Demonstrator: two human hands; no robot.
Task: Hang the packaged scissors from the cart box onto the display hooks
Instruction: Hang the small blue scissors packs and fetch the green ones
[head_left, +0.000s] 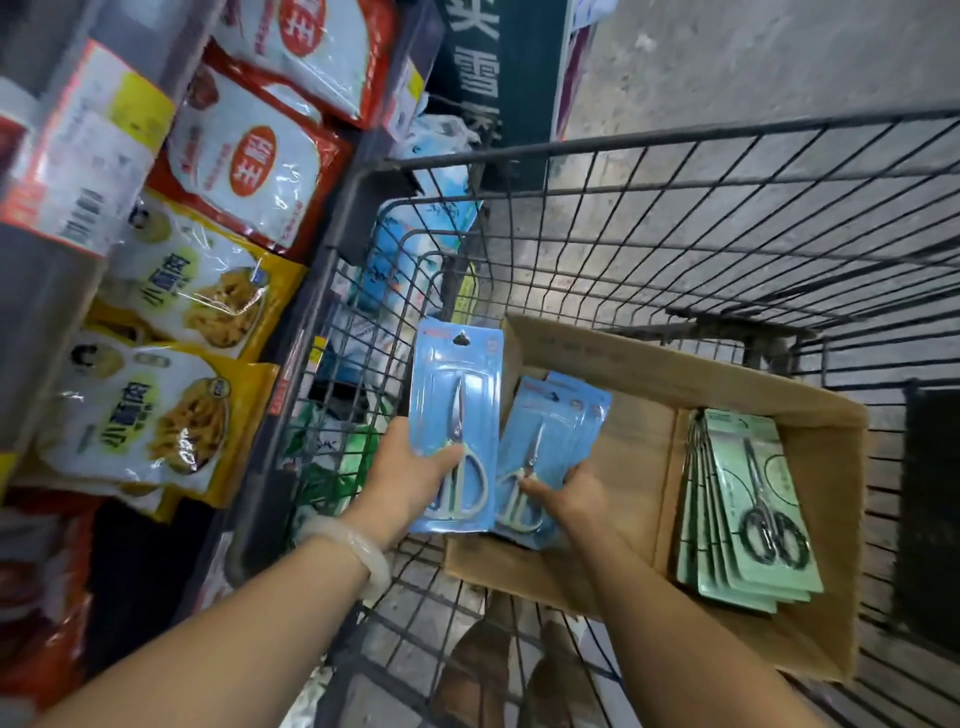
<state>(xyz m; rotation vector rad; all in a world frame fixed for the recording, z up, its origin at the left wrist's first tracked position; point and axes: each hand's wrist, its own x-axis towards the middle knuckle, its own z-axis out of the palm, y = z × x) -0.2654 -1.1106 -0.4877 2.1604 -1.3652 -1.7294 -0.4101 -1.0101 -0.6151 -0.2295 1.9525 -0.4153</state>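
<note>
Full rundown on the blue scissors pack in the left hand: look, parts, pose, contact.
The blue scissors pack is a light-blue card with a clear blister holding one pair of scissors: silver blades pointing up, pale cream handle loops at the bottom. A dark hang hole sits at the top centre, with small red print in the top corners. It is held upright, lifted above the cardboard box by the cart's left side. The left hand grips its lower left edge, thumb across the front near the handles. It looks sealed and undamaged.

Scissor packs (748, 499) in box (810, 644), in cart (727, 218).
</note>
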